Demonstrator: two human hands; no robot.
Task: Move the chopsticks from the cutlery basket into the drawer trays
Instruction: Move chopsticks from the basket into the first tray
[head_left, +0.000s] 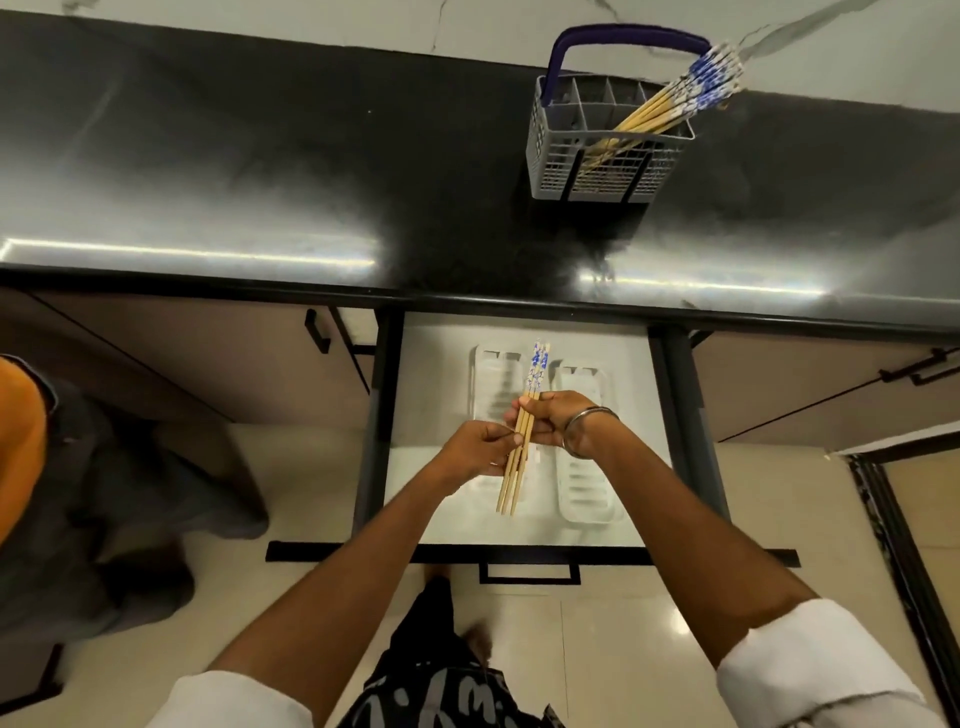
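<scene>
A small bundle of wooden chopsticks with blue-and-white patterned tops is held above the open drawer. My left hand pinches the shafts from the left, and my right hand grips them from the right, a metal bangle on its wrist. Two white trays lie in the drawer below: the left tray and the right tray. On the black counter at the back stands the grey cutlery basket with a blue handle, holding several more chopsticks that lean to the right.
The glossy black counter runs across the whole width above the drawer. Closed cabinet doors with black handles flank the drawer. Another person in orange and grey crouches at the left. The drawer's front handle is near my legs.
</scene>
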